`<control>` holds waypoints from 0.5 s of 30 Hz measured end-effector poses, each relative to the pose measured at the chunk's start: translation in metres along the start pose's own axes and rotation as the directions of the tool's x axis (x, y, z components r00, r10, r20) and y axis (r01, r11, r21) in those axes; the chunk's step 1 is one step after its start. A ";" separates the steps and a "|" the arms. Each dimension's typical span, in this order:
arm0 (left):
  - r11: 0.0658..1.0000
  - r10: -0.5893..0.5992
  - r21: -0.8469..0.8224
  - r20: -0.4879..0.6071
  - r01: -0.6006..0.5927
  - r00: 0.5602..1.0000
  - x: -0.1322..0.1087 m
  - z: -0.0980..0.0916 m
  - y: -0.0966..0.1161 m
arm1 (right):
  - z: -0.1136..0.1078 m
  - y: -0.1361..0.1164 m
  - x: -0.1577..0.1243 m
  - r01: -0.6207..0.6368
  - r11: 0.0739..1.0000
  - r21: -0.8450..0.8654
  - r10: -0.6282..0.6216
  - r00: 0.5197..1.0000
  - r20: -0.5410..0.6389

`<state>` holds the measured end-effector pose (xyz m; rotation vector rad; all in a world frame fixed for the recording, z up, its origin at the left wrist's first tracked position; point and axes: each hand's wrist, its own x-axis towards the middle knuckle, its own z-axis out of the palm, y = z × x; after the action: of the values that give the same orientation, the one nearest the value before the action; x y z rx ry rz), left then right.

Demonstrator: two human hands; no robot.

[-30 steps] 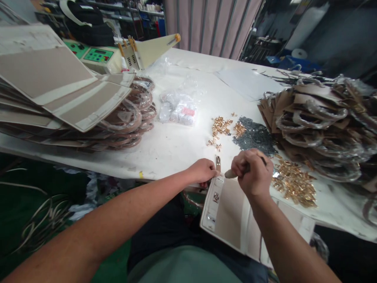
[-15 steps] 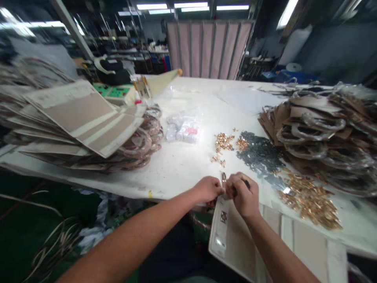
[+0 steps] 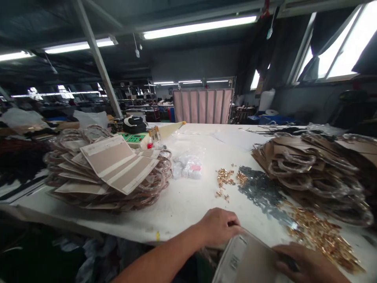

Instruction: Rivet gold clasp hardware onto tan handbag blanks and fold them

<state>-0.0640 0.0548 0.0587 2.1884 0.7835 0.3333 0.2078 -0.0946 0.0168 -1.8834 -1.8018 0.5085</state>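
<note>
My left hand [image 3: 219, 226] grips the top left corner of a beige and white bag panel [image 3: 250, 261] at the near table edge, fingers curled over it. My right hand [image 3: 306, 265] lies on the panel's right side, closed round a dark tool handle that barely shows. Just right of my hands lies a heap of gold metal fittings [image 3: 319, 235]. A smaller scatter of gold fittings [image 3: 225, 179] and a patch of dark grey small parts [image 3: 260, 192] lie beyond.
A stack of beige bag panels with wrapped handles [image 3: 112, 173] stands at the left, another stack [image 3: 312, 169] at the right. A clear plastic packet [image 3: 188, 167] lies mid-table. A green control box [image 3: 134, 138] and a pink folding screen [image 3: 202, 106] are at the back.
The camera has tilted up, so the hall and ceiling lights now show. My hands have left the small metal piece; the left now grips the panel's corner and the right rests on the panel.
</note>
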 end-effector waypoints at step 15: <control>0.957 0.276 0.284 -0.831 -0.059 0.483 -0.064 -0.046 -0.019 | -0.093 -0.078 0.077 -0.151 0.902 0.405 0.207 0.973 -0.098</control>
<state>-0.1431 0.0512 0.0760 2.2300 1.1600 1.6405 0.2021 -0.0243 0.1429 -1.7552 -1.3219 0.7276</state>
